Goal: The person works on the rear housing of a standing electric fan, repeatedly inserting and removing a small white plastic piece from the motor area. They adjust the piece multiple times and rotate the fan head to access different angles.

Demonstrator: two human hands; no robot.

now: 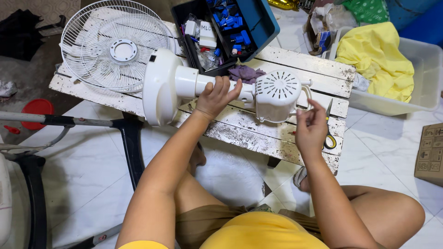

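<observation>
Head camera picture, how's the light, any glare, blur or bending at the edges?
Head view: even, soft indoor light, with faint shadows under the white wooden table; mild sheen on the floor tiles, no harsh glare; the left hand on the white fan body and the right hand look sharp; wide-angle bending shows at the edges, where the table looks curved.

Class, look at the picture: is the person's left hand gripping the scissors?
No. The left hand grips the neck of the white fan body, while the scissors lie on the wooden table beside the right hand.
</observation>
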